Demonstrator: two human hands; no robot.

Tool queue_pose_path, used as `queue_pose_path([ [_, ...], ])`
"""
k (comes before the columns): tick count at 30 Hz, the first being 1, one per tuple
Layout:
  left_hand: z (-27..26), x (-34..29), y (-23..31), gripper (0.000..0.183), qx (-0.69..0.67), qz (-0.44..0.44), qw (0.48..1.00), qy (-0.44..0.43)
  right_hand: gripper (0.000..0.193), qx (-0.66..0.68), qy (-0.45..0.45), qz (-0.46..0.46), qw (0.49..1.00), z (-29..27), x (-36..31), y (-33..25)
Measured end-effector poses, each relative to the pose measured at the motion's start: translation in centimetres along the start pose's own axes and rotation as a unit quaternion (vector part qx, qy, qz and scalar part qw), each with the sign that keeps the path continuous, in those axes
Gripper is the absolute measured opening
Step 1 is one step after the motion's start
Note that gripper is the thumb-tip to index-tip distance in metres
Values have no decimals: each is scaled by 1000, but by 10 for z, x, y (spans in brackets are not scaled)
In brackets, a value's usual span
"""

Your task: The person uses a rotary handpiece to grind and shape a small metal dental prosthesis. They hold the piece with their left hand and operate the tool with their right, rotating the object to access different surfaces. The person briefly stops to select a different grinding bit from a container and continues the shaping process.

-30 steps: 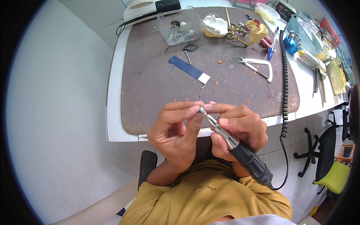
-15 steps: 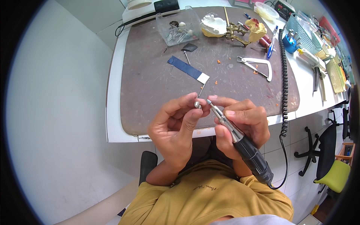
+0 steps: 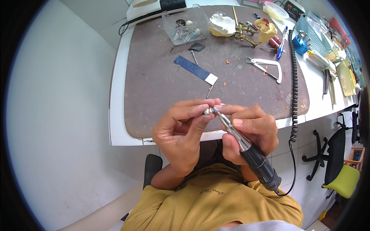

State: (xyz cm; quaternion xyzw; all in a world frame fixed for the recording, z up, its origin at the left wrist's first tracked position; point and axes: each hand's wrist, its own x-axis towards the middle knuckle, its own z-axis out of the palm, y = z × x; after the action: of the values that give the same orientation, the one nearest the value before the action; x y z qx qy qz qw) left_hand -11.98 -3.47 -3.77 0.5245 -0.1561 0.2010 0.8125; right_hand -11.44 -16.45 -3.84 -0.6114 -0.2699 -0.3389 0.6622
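- Over near edge of brown mat [image 3: 162,92]: 2 hands, both closed on smth.
- L hand [image 3: 177,131], above mat's near edge: grips 1 sm. silvery metal piece [image 3: 208,111] btwn thumb & fingertips.
- R hand [image 3: 254,133], same edge, to the right: wrapped round 1 handpiece [image 3: 249,151], metal front, black rear end angled off mat twd the person.
- 1 pale bit [image 3: 215,110] at handpiece's tip, over mat's near edge, right by metal piece; can't tell if touching.
- Mid mat: 1 blue strip [image 3: 191,67] w/ white end, 2 thin rods [image 3: 194,57], 1 black scrap [image 3: 197,47], several orange crumbs (approx. 6 spots).
- Far L part of mat: 1 clear box [image 3: 200,13] w/ many sm. shanked tools, too jumbled to count.
- Far side of mat, R of centre: 1 brass frame [image 3: 243,32] w/ 2 models, 1 white-topped [image 3: 222,26], 1 yellow [image 3: 267,31].
- R part of mat: 1 white caliper [image 3: 266,61], 1 blue/white pen [image 3: 280,52].
- Along mat's R edge: 1 coiled black cord [image 3: 294,77].
- Off mat, R: 1 blue holder [image 3: 299,45], 1 blue-green basket [image 3: 312,34].
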Motion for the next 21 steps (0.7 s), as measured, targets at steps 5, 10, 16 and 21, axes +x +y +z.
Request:
queue_pose_path([
  [5,4,-4,3,13,6,-15,999,34,30,-14,-51,-43,998,-5,1,4],
  [10,2,-4,1,15,35,19,999,31,26,-6,-12,-43,999,2,3,7],
  [16,2,-5,-1,15,50,25,998,39,27,-28,-17,-41,999,2,4,4],
  [21,4,-5,0,14,55,27,997,43,29,-47,-29,-33,998,1,5,2],
])
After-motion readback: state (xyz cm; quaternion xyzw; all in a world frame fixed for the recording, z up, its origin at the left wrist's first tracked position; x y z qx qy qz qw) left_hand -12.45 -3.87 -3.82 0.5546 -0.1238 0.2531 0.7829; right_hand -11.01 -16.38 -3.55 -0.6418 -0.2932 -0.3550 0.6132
